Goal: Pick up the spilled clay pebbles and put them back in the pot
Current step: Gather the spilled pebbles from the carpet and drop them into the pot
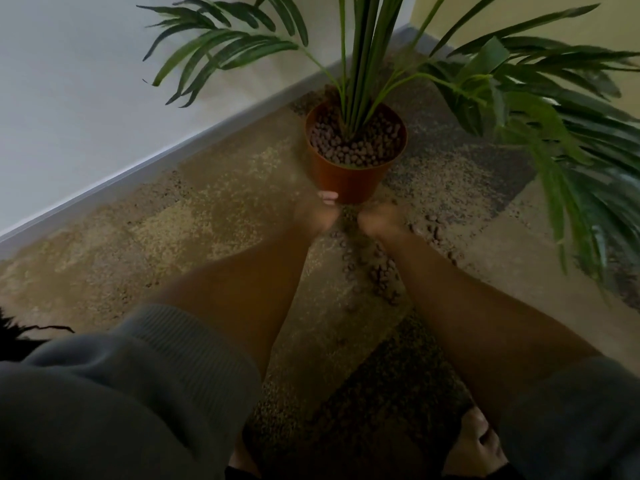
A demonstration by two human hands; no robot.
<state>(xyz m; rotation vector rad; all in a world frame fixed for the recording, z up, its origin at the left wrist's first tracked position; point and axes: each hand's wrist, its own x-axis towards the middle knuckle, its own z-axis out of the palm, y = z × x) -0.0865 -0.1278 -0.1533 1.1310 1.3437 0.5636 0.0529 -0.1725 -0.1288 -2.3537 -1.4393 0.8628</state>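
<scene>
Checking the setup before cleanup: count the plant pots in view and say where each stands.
1: an orange pot stands on the carpet near the wall corner, just beyond both hands, with pebbles inside. Leaves on the right might hide more.

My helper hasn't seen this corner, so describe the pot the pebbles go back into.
Look where the two walls meet: the pot stands on the carpet there, just beyond both hands. It is the only orange-brown container, topped with brown pebbles and holding a tall green palm.
</scene>
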